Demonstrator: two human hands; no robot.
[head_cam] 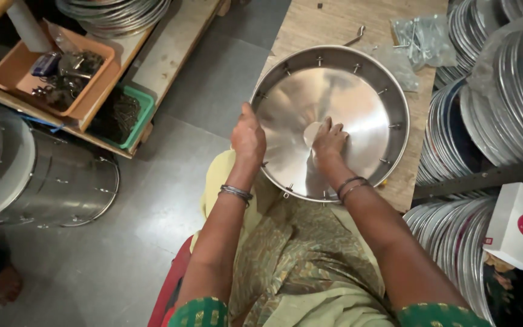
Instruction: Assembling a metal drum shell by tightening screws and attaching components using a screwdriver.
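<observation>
A large round steel pan (358, 91) with small hooks around its rim lies on a wooden table (328, 24), overhanging the near edge. My left hand (247, 138) grips the pan's left rim. Inside the pan, my right hand (329, 140) presses a small pale cloth (312, 133) against the shiny bottom. Both wrists wear metal bangles.
Stacks of steel plates (503, 72) fill racks at the right. A white box (520, 225) sits lower right. A plastic bag of metal hooks (425, 36) lies on the table. An orange tray (55, 72) and green tray (131, 115) of small parts sit left, above a steel drum (43, 181). Another person's foot (4, 284) shows at bottom left.
</observation>
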